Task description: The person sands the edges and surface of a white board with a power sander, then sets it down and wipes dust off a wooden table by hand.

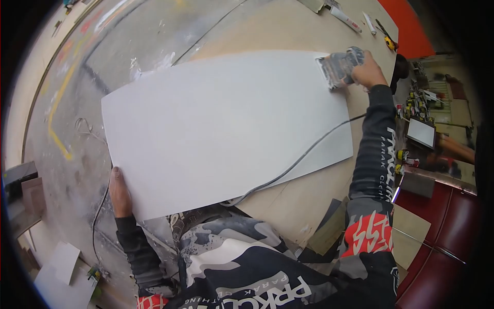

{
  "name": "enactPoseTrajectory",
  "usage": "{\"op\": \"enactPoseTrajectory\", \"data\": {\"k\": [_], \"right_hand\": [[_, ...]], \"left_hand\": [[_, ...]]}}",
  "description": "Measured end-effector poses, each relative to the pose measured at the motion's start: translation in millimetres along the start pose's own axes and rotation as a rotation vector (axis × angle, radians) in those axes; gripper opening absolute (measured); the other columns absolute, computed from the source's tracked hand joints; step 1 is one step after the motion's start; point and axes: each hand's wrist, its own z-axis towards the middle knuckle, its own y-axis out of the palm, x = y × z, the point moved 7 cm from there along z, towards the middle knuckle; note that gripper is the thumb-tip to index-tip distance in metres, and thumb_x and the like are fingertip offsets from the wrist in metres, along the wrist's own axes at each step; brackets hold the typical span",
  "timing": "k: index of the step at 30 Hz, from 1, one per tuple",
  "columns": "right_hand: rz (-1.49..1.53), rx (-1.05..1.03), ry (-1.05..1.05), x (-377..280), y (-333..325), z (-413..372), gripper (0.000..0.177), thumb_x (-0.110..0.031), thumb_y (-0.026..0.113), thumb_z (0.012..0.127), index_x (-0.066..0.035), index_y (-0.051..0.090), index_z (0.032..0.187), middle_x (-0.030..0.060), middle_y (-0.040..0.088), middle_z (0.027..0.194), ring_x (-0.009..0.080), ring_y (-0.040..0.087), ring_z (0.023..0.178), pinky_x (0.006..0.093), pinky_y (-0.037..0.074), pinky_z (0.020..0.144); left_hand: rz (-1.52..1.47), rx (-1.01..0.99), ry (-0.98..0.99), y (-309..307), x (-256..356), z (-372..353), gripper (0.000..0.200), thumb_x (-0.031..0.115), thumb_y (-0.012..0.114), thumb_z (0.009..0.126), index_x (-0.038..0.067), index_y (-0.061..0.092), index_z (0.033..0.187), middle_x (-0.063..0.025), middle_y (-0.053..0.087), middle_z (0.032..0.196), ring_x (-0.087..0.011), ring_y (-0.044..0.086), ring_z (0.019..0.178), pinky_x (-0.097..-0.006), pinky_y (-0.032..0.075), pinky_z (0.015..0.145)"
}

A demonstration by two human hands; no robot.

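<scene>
A large white panel (226, 129) lies in front of me, its right part over a tan worktable (278, 206) and its left part jutting out above the floor. My right hand (369, 71) is wrapped around an electric sander (339, 68), whose pad sits at the panel's far right corner. From the sander a grey cord (303, 154) runs back across the panel toward my body. My left hand (119, 193) grips the panel's near left edge, thumb on top; the fingers underneath are hidden.
Tubes (345, 18) and a yellow-and-black tool (390, 43) lie at the table's far end. Dark sheets (329, 226) rest near my right elbow. A dark red couch (450, 221) stands to the right. White boards (62, 273) and a black cable (95, 221) are at lower left.
</scene>
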Motion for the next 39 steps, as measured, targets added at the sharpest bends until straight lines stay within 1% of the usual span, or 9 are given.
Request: {"op": "enactPoseTrajectory", "data": {"k": [1, 4, 7, 9, 12, 22, 26, 31, 39], "right_hand": [[-0.012, -0.007, 0.029, 10, -2, 1, 0.057, -0.014, 0.057, 0.07, -0.001, 0.049, 0.125, 0.0305, 0.062, 0.114, 0.043, 0.06, 0.109, 0.0409, 0.048, 0.094], [-0.014, -0.023, -0.005, 19, 2, -19, 0.057, -0.009, 0.059, 0.068, -0.001, 0.049, 0.123, 0.028, 0.064, 0.111, 0.0426, 0.061, 0.107, 0.0401, 0.048, 0.093], [0.097, -0.087, -0.136, 7, 3, -62, 0.061, 0.0, 0.06, 0.064, -0.001, 0.049, 0.124, 0.0239, 0.064, 0.109, 0.0412, 0.062, 0.105, 0.0387, 0.047, 0.093], [0.242, -0.058, -0.388, -12, 4, -92, 0.066, 0.008, 0.062, 0.06, -0.001, 0.049, 0.124, 0.0208, 0.062, 0.111, 0.0385, 0.06, 0.108, 0.0369, 0.046, 0.095], [0.259, -0.099, -0.472, -58, 38, -109, 0.068, 0.008, 0.063, 0.059, -0.002, 0.05, 0.125, 0.02, 0.059, 0.118, 0.0356, 0.058, 0.113, 0.0364, 0.046, 0.096], [0.244, -0.263, -0.69, -179, 39, -208, 0.068, 0.01, 0.051, 0.058, -0.007, 0.052, 0.124, 0.015, 0.057, 0.105, 0.0365, 0.059, 0.086, 0.0393, 0.05, 0.074], [0.231, -0.276, -0.792, -211, 41, -237, 0.066, 0.01, 0.053, 0.059, -0.009, 0.055, 0.121, 0.013, 0.057, 0.106, 0.0357, 0.057, 0.088, 0.0417, 0.051, 0.072], [0.223, -0.339, -0.873, -229, 49, -270, 0.072, 0.006, 0.059, 0.058, -0.011, 0.051, 0.127, 0.0108, 0.056, 0.107, 0.0335, 0.058, 0.087, 0.0418, 0.052, 0.064], [0.313, -0.292, -0.845, -279, 59, -339, 0.08, -0.001, 0.059, 0.058, -0.015, 0.048, 0.136, 0.0148, 0.055, 0.11, 0.0354, 0.059, 0.092, 0.0435, 0.054, 0.066]], "left_hand": [[0.007, 0.003, -0.006, -1, -4, 2, 0.055, 0.035, 0.035, 0.106, -0.012, 0.049, 0.13, -0.0167, 0.059, 0.125, -0.02, 0.057, 0.111, -0.0314, 0.044, 0.096], [0.003, 0.049, 0.059, -6, -10, 6, 0.055, 0.035, 0.033, 0.106, -0.013, 0.051, 0.125, -0.0181, 0.062, 0.118, -0.0224, 0.058, 0.106, -0.0331, 0.044, 0.095], [0.048, 0.051, 0.085, -5, -1, 3, 0.055, 0.035, 0.033, 0.106, -0.014, 0.05, 0.125, -0.0189, 0.062, 0.119, -0.0231, 0.058, 0.109, -0.0335, 0.043, 0.096], [0.029, 0.025, 0.054, -2, 2, 1, 0.054, 0.034, 0.033, 0.106, -0.013, 0.05, 0.126, -0.0187, 0.061, 0.12, -0.0219, 0.058, 0.109, -0.0326, 0.044, 0.096], [0.046, 0.046, 0.027, 14, -4, 34, 0.053, 0.033, 0.034, 0.106, -0.013, 0.05, 0.126, -0.0176, 0.062, 0.12, -0.021, 0.059, 0.108, -0.0316, 0.045, 0.094], [-0.188, -0.101, -0.136, 56, -1, 19, 0.062, 0.045, 0.032, 0.105, -0.01, 0.056, 0.122, -0.0135, 0.064, 0.112, -0.017, 0.061, 0.1, -0.0301, 0.048, 0.089], [-0.263, -0.071, -0.187, 66, 11, -13, 0.062, 0.045, 0.034, 0.105, -0.01, 0.052, 0.127, -0.0149, 0.063, 0.115, -0.0185, 0.06, 0.102, -0.0296, 0.048, 0.09], [-0.675, -0.144, -0.298, 95, -6, -40, 0.052, 0.037, 0.036, 0.106, -0.009, 0.052, 0.125, -0.0147, 0.062, 0.118, -0.0189, 0.06, 0.107, -0.0301, 0.047, 0.093], [-0.703, -0.302, -0.321, 87, -17, -50, 0.043, 0.031, 0.038, 0.105, -0.006, 0.058, 0.116, -0.0098, 0.063, 0.11, -0.0128, 0.058, 0.096, -0.0278, 0.046, 0.086]]}}
